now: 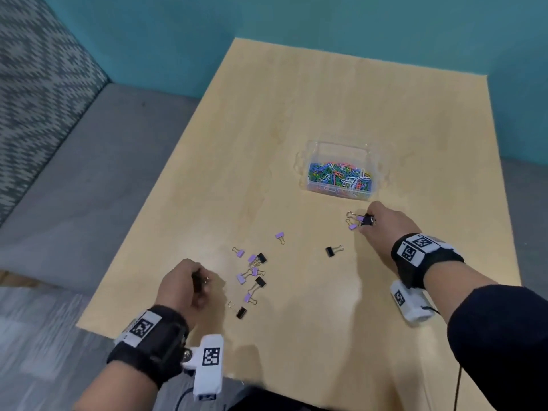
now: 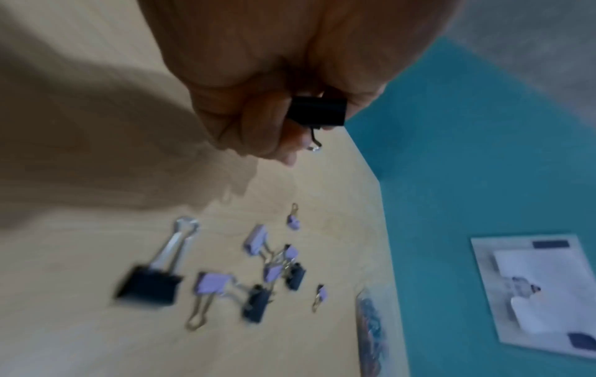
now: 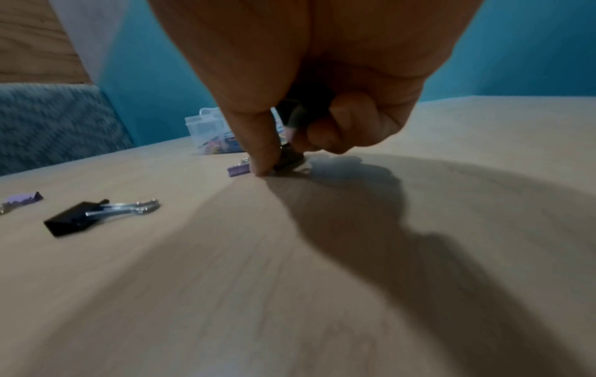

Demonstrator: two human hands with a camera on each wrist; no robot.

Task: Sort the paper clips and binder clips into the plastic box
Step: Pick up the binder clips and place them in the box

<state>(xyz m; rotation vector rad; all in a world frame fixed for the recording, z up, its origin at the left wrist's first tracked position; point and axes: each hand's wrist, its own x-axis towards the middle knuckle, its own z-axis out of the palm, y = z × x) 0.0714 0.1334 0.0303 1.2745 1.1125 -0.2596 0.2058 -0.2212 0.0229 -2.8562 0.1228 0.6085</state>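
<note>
A clear plastic box [image 1: 302, 161] holding coloured paper clips stands mid-table. My left hand [image 1: 184, 284] is near the table's left edge, fingers curled round a black binder clip [image 2: 317, 111]. To its right lie several purple and black binder clips [image 1: 252, 274]. My right hand [image 1: 385, 225] is just in front of the box, fingertips on the table, pinching a black binder clip [image 1: 367, 219]; a small purple clip [image 1: 353, 226] lies against it. Another black clip [image 1: 332, 250] and a purple one [image 1: 280, 236] lie between the hands.
The light wooden table [image 1: 326, 99] ends at a teal wall [image 1: 296, 22] behind. A grey bench seat [image 1: 89, 173] with a patterned back runs along the left. A white printed sheet [image 2: 532, 288] shows on the wall in the left wrist view.
</note>
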